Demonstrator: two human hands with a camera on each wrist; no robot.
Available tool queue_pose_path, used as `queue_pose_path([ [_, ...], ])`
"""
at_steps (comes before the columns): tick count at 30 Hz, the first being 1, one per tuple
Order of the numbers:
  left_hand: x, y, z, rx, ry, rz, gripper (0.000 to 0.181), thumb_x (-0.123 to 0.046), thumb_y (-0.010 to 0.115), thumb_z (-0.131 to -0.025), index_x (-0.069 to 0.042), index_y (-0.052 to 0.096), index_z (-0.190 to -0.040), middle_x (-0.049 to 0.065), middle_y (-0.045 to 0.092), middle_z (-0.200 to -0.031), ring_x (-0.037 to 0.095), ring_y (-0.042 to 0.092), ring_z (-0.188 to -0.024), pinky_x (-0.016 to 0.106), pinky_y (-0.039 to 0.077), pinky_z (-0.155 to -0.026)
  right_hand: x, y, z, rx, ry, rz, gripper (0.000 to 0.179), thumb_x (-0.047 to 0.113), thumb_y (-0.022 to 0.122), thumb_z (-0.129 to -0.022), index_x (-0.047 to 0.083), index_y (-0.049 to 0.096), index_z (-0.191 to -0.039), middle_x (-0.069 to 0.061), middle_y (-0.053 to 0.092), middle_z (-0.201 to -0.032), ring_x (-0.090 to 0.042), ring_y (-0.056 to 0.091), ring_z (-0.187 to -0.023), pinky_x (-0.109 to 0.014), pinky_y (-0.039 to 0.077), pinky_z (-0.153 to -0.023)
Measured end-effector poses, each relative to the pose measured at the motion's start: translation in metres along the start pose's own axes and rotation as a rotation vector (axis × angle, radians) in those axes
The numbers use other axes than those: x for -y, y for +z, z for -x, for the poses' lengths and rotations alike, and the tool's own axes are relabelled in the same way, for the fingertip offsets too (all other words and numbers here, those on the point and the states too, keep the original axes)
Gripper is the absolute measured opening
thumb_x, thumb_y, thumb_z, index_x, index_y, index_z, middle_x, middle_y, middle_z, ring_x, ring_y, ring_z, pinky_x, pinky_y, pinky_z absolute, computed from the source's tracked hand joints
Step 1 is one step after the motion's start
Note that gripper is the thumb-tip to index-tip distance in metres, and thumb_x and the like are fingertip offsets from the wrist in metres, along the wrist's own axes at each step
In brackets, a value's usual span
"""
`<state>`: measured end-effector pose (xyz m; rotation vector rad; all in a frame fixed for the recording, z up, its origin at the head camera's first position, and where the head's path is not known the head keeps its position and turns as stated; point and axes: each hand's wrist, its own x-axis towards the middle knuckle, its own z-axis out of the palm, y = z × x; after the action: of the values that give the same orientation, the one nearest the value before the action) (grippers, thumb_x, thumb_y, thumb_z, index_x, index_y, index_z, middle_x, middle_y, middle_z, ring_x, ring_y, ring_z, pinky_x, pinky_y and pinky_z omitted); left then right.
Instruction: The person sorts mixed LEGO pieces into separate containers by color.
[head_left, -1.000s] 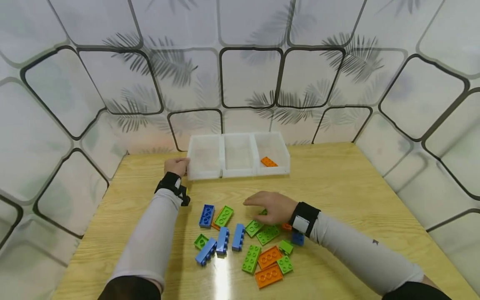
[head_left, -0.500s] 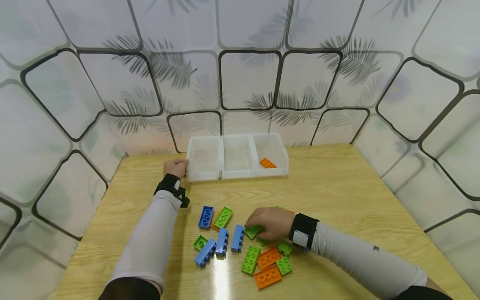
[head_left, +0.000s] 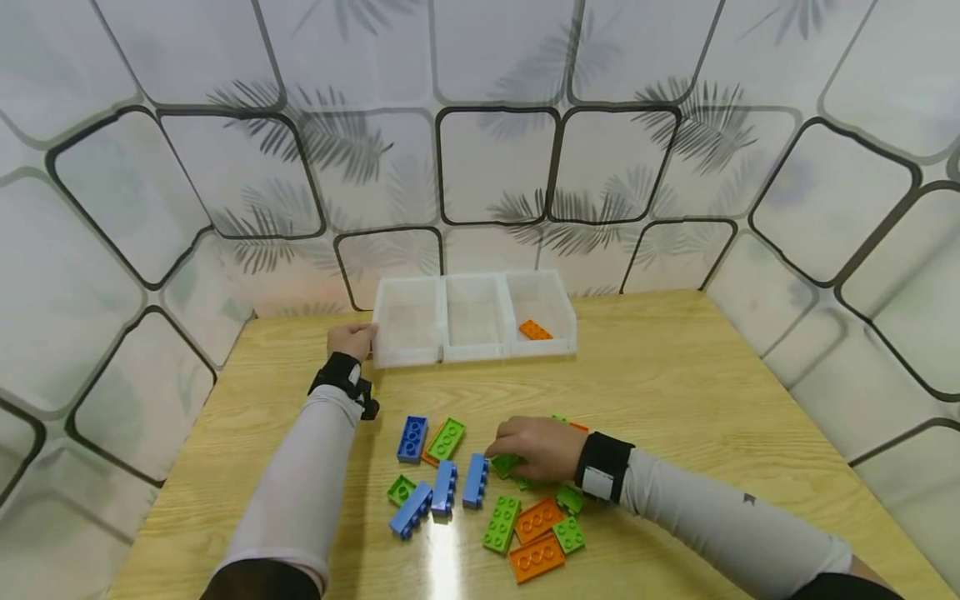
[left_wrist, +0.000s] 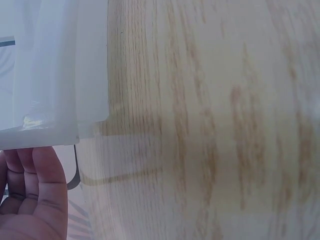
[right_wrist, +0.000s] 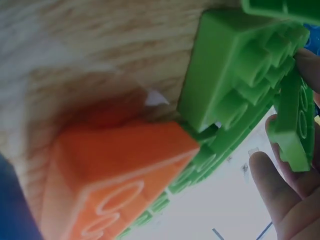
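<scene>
Her right hand (head_left: 538,446) has its fingers (right_wrist: 285,192) curled round a green brick (head_left: 504,463) in the pile on the surface (head_left: 675,383). The left hand (head_left: 351,337) rests against the tray (head_left: 408,357), its fingers (left_wrist: 35,185) relaxed beside the tray's corner.

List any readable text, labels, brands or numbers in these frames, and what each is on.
None readable.
Right forearm sleeve: a small dark mark, too small to read.
Right wrist strap: a plain white patch, no legible print.
Bricks, clear three-compartment bin and table: no lettering visible.
</scene>
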<state>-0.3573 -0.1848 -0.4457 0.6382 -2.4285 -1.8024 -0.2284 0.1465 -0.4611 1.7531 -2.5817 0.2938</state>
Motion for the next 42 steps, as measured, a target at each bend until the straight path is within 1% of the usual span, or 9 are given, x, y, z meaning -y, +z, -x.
queue_pose_path([
  [5,0.002,-0.001,-0.004,0.010,-0.004,0.001,0.040,-0.026,0.059,-0.097,-0.001,0.063,-0.127,0.020,0.061,-0.127,0.031,0.061,-0.107,0.029,0.055,-0.073,0.002,0.001,-0.002,0.013,0.006,-0.004,0.044,0.013,0.078,-0.082,0.020,0.066,-0.123,0.003,0.060,-0.101,-0.006,0.055,-0.088,-0.019,0.047,-0.076],
  [12,0.001,-0.002,-0.002,0.006,-0.011,0.009,0.039,-0.026,0.059,-0.097,-0.002,0.064,-0.127,0.020,0.061,-0.127,0.032,0.061,-0.107,0.027,0.054,-0.071,0.001,-0.008,-0.004,0.046,0.087,-0.116,0.036,0.015,0.075,-0.086,0.015,0.068,-0.121,0.003,0.058,-0.097,-0.003,0.054,-0.081,-0.017,0.045,-0.071],
  [16,0.001,-0.002,-0.001,-0.001,-0.008,0.005,0.039,-0.026,0.059,-0.097,-0.002,0.064,-0.127,0.020,0.061,-0.126,0.032,0.061,-0.106,0.026,0.054,-0.071,-0.003,-0.021,-0.007,-0.024,0.100,-0.118,0.030,0.012,0.075,-0.085,0.011,0.072,-0.115,0.003,0.055,-0.094,-0.004,0.055,-0.080,-0.017,0.047,-0.070],
  [20,0.003,-0.002,-0.002,-0.007,-0.007,0.015,0.038,-0.025,0.060,-0.096,-0.001,0.064,-0.126,0.021,0.061,-0.126,0.032,0.062,-0.106,0.028,0.055,-0.072,-0.014,-0.032,-0.009,-0.130,0.087,-0.064,0.023,0.008,0.076,-0.083,0.011,0.074,-0.106,0.001,0.053,-0.094,-0.007,0.054,-0.077,-0.020,0.047,-0.067],
  [28,0.004,-0.002,-0.007,-0.008,-0.009,0.009,0.037,-0.025,0.060,-0.096,-0.004,0.066,-0.126,0.019,0.062,-0.124,0.028,0.061,-0.099,0.022,0.052,-0.063,-0.044,-0.055,-0.014,-0.356,0.088,0.020,0.023,0.001,0.079,-0.079,0.014,0.067,-0.094,-0.012,0.056,-0.118,-0.018,0.061,-0.082,-0.027,0.052,-0.071],
  [32,0.002,-0.004,-0.005,-0.017,0.002,0.018,0.037,-0.024,0.060,-0.096,-0.002,0.066,-0.125,0.020,0.063,-0.122,0.028,0.061,-0.097,0.022,0.051,-0.062,-0.061,-0.068,-0.024,-0.447,0.108,0.106,0.028,-0.007,0.079,-0.074,0.012,0.065,-0.088,-0.015,0.061,-0.117,-0.025,0.064,-0.083,-0.035,0.054,-0.073],
  [35,0.000,-0.005,-0.003,-0.015,0.012,0.030,0.037,-0.023,0.060,-0.096,-0.001,0.066,-0.124,0.022,0.063,-0.121,0.030,0.062,-0.098,0.024,0.052,-0.064,-0.074,-0.075,-0.034,-0.480,0.118,0.163,0.028,-0.012,0.075,-0.074,0.011,0.063,-0.086,-0.017,0.064,-0.115,-0.031,0.064,-0.090,-0.040,0.053,-0.078],
  [39,0.002,-0.004,-0.006,-0.007,0.004,0.028,0.036,-0.023,0.060,-0.096,-0.001,0.066,-0.123,0.022,0.063,-0.122,0.031,0.063,-0.099,0.025,0.053,-0.065,-0.090,-0.079,-0.050,-0.465,0.140,0.202,0.023,-0.011,0.069,-0.081,0.009,0.060,-0.087,-0.017,0.065,-0.114,-0.033,0.061,-0.103,-0.043,0.049,-0.086],
  [42,0.005,-0.001,-0.011,0.002,-0.017,0.031,0.036,-0.023,0.061,-0.095,-0.003,0.067,-0.124,0.020,0.064,-0.122,0.029,0.064,-0.097,0.025,0.054,-0.063,-0.099,-0.078,-0.062,-0.409,0.203,0.195,0.020,-0.009,0.062,-0.087,0.009,0.058,-0.091,-0.012,0.066,-0.101,-0.025,0.062,-0.087,-0.037,0.050,-0.075],
])
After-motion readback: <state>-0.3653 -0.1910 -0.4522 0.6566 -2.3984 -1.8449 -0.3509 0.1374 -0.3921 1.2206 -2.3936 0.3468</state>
